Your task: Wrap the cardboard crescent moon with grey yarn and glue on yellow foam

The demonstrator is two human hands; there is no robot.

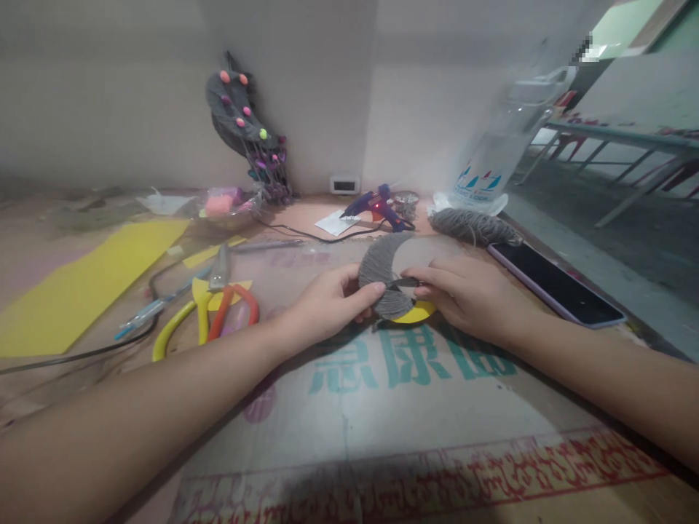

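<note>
Head view showed left hand and right hand, grips pinching the gray yarn-wrapped crescent; below it, green "康" marked the worktop; right of it, a smartphone lay near the worktop's edge.

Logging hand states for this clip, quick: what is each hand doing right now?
Left hand: closed on the yarn-wrapped crescent, thumb on top.
Right hand: fingers pinched at the crescent's other side; exactly what they grip cannot be told.
</note>
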